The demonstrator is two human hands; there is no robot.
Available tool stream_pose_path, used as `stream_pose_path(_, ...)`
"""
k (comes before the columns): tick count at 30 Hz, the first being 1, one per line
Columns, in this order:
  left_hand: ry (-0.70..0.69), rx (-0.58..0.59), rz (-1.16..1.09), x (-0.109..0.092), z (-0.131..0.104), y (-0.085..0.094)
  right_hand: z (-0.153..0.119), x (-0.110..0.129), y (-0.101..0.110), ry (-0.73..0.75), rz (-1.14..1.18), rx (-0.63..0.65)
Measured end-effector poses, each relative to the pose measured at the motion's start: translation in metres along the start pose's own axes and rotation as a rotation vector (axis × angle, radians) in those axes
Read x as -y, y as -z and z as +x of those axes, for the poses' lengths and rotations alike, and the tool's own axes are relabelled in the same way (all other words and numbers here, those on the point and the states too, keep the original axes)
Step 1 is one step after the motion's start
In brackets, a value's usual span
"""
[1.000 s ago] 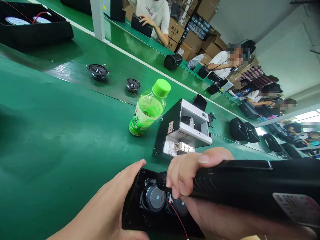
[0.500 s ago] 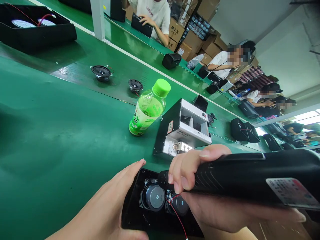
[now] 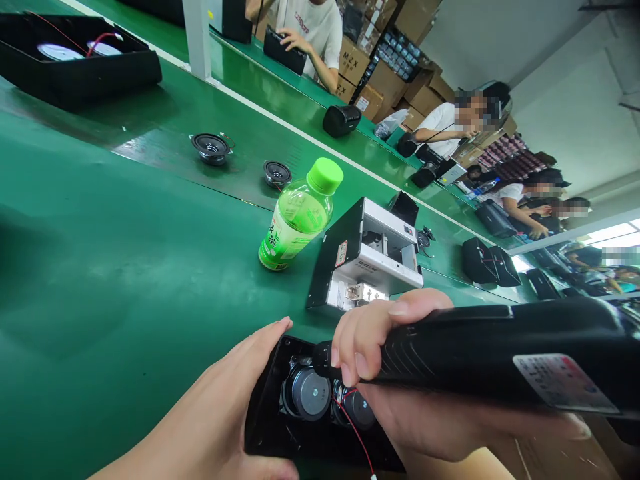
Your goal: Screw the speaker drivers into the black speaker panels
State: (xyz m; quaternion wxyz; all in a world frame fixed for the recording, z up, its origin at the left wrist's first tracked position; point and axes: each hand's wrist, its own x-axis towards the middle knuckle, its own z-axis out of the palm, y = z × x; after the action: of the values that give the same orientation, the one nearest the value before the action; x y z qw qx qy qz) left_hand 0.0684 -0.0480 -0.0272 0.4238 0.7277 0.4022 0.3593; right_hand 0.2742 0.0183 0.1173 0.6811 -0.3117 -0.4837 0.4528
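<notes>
A black speaker housing lies at the bottom centre, with two round speakers and a red wire inside. My left hand grips the housing's left side, fingers along its upper edge and thumb at the lower edge. In my right hand is a black electric screwdriver, held nearly level and wrapped by the fingers. Its front end points into the housing beside the left speaker; the tip is hidden.
A green-capped bottle and a silver-black machine stand beyond the housing. Loose speakers and a large open housing sit farther left. People work across the green table.
The screwdriver and my right hand have shifted slightly left. Loose speakers and the large housing at the left have moved a little right in view. My left hand keeps its hold.
</notes>
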Motion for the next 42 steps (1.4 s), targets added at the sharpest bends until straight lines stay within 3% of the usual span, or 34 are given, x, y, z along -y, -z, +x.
stream_pose_path(10,0.01,-0.077,-0.051,0.004,0.001,-0.007,-0.001,-0.022,-0.002,-0.108,0.109,0.107)
stream_pose_path(21,0.018,-0.068,-0.034,0.021,0.0,-0.014,-0.018,-0.041,0.01,-0.013,0.009,0.094)
stream_pose_path(24,-0.023,-0.09,0.041,0.026,0.0,-0.013,-0.013,-0.024,0.009,-0.027,-0.001,0.078)
stream_pose_path(27,-0.063,-0.09,0.138,0.03,-0.001,-0.011,-0.002,0.019,0.015,0.011,0.027,-0.035)
stream_pose_path(30,-0.077,-0.077,0.232,0.032,-0.001,-0.008,0.014,0.061,0.026,0.2,-0.111,-0.09)
stream_pose_path(32,-0.107,-0.094,0.28,0.034,0.0,-0.006,0.026,0.072,0.033,0.291,-0.22,-0.096)
stream_pose_path(34,-0.149,-0.106,0.298,0.035,0.002,-0.005,0.037,0.069,0.037,0.308,-0.264,-0.092)
stream_pose_path(38,-0.199,-0.098,0.27,0.035,0.005,-0.001,0.049,0.043,0.037,0.19,-0.214,-0.028)
stream_pose_path(42,-0.155,-0.083,0.259,0.033,0.003,-0.001,0.054,0.027,0.035,0.237,-0.217,-0.123)
